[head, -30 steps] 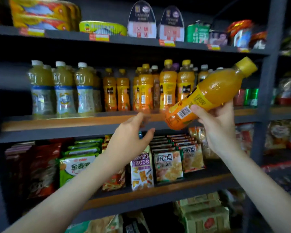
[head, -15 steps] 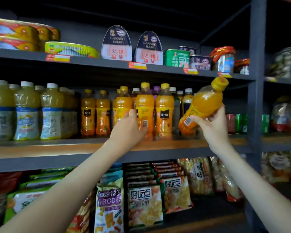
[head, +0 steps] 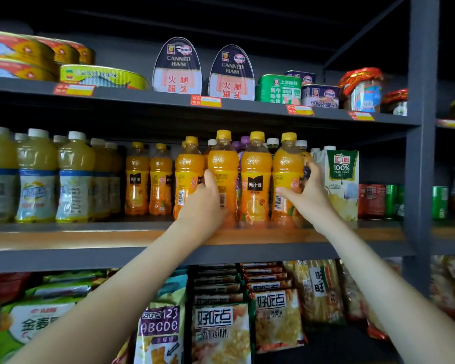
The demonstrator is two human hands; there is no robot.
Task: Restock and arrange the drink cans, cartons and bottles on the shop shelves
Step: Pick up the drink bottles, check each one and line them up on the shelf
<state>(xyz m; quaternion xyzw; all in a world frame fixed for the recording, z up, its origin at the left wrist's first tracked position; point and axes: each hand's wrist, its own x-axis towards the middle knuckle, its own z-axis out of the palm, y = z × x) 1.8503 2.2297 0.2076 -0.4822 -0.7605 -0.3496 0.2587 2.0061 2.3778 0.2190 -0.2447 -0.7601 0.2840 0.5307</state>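
Observation:
A row of orange juice bottles with yellow caps stands upright at the front of the middle shelf (head: 90, 235). My right hand (head: 309, 195) grips the rightmost orange bottle (head: 286, 164), thumb across its front label and fingers round its right side. That bottle stands on the shelf next to another orange bottle (head: 256, 166). My left hand (head: 204, 206) holds the lower part of a third orange bottle (head: 223, 164), thumb on its front. More orange bottles (head: 137, 177) stand further left and behind.
A white and green pear juice carton (head: 343, 174) stands just right of my right hand, with red and green cans (head: 372, 200) beyond it. Pale yellow bottles (head: 37, 174) fill the shelf's left. A grey upright post (head: 420, 153) bounds the bay. Tins sit above, snack packets (head: 221, 329) below.
My right hand has brought the tilted orange bottle down and stood it upright on the shelf at the row's right end. My left hand has moved up onto another orange bottle.

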